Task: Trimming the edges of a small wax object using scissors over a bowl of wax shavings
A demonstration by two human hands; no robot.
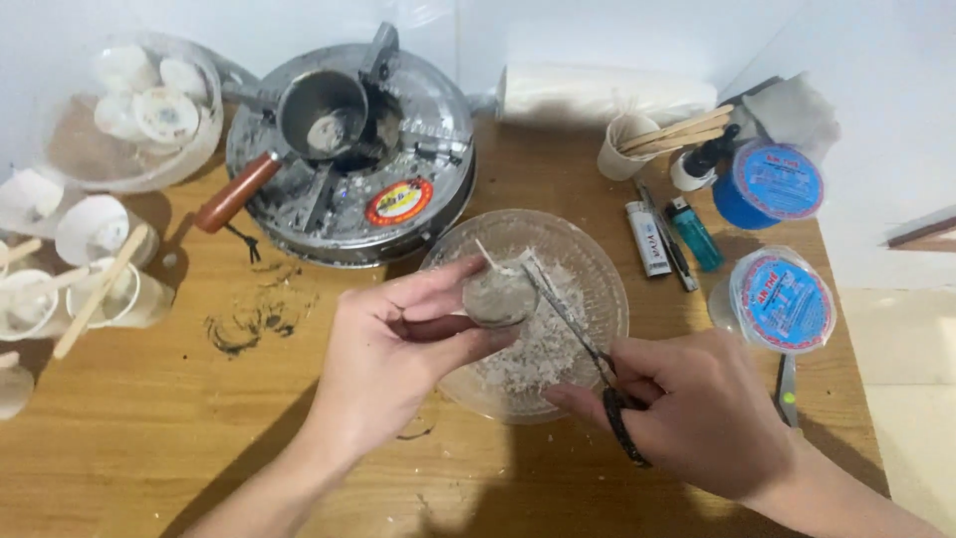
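Note:
My left hand (398, 349) holds a small round grey-white candle (498, 295) with a short white wick, over a clear glass bowl (597, 269). My right hand (687, 408) grips black-handled scissors (573, 324), whose blades reach up to the candle's top edge. The bowl holds white wax shavings (543, 354) under both hands.
A round metal stove (408, 149) with a small pot (319, 115) and a brown handle stands behind. A clear bowl of white candles (139, 110) and several small cups with wooden sticks (100, 284) are at left. At right lie two lighters (672, 234), a cup of sticks (627, 144) and two blue-lidded tubs (782, 299).

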